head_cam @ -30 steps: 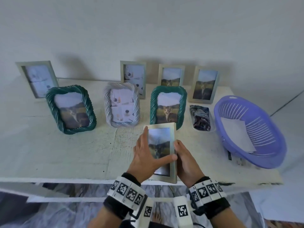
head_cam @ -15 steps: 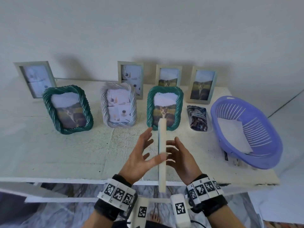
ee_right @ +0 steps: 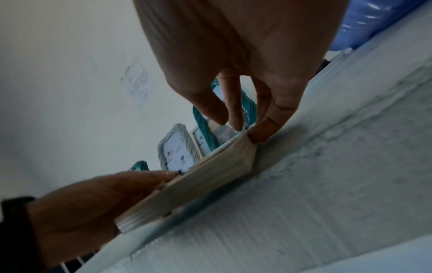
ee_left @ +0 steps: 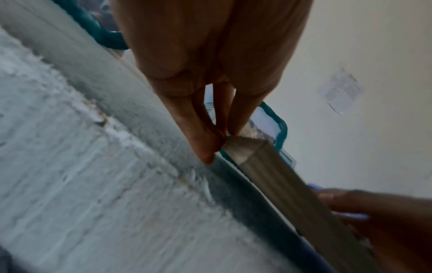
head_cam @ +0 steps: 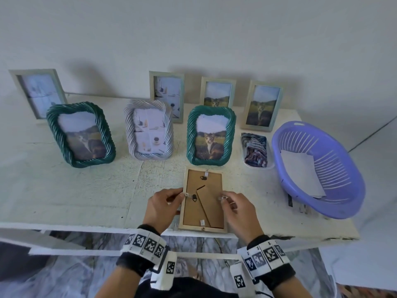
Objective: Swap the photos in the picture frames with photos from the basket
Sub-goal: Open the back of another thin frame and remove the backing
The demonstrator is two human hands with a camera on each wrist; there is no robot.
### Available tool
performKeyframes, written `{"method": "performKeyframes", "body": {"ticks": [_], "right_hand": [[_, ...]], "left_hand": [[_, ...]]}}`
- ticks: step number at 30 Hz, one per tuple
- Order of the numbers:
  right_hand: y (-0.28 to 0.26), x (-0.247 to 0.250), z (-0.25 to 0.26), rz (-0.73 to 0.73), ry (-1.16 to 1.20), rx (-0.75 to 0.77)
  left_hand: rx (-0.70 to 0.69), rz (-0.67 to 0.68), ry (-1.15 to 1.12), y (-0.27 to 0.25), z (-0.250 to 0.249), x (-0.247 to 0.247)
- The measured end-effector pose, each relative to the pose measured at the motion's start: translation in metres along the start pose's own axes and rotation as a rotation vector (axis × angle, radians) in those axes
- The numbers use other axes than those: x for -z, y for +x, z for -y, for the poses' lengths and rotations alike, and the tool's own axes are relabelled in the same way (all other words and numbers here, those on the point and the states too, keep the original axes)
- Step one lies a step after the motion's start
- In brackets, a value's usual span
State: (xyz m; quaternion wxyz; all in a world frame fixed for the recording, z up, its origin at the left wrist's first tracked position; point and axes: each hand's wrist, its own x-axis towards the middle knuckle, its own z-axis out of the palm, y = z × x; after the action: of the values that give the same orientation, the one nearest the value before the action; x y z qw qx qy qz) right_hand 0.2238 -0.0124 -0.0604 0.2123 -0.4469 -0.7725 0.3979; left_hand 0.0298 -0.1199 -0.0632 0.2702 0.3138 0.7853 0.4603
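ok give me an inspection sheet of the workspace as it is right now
Surface: white table, paint worn and speckled.
Job's things: plain frame face down at the front edge, brown backing up; seven frames standing behind; purple basket at the right holds white paper.
Clutter: small tray of striped cloth beside the basket.
Grippers: left hand and right hand pinch the frame's side edges.
Cables: nothing seen.
Surroundings: plain white wall; marbled floor below.

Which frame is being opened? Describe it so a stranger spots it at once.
On the white table, at the front edge before the teal frame, lies one frame between both hands. It alone is face down, brown backing and stand showing.
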Motion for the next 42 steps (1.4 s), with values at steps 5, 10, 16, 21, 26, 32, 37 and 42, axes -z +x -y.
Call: {"method": "performKeyframes", "body": {"ticks": [5,10,16,21,26,32,37,42], "right_hand": [[0.001,-0.001,0.000,0.019,-0.155,0.090],[0.005,-0.005,0.005,0.052,-0.255,0.140],[0.015,-0.001,0.009,0.148,-0.324,0.141],[0.020,0.007,-0.001,0.160,-0.269,0.180],[0.017,0.011,-0.004,0.133,-0.164,0.164],[0.010,0.011,-0.008,0.068,-0.089,0.144],[0.002,0.010,-0.010,-0.032,-0.080,0.230],[-0.006,0.006,-0.011,-0.103,-0.212,0.325]], "left_hand": [[-0.056,-0.009,0.134,-0.006,0.001,-0.008],[-0.082,-0.022,0.191,-0.003,-0.002,-0.012],[-0.096,-0.067,0.307,0.004,-0.002,-0.019],[-0.070,-0.111,0.367,0.006,-0.005,-0.026],[-0.077,-0.108,0.362,0.007,-0.009,-0.026],[-0.067,-0.075,0.304,0.008,-0.006,-0.021],[-0.086,-0.082,0.309,0.007,-0.005,-0.022],[-0.098,-0.089,0.301,0.006,-0.005,-0.022]]}}
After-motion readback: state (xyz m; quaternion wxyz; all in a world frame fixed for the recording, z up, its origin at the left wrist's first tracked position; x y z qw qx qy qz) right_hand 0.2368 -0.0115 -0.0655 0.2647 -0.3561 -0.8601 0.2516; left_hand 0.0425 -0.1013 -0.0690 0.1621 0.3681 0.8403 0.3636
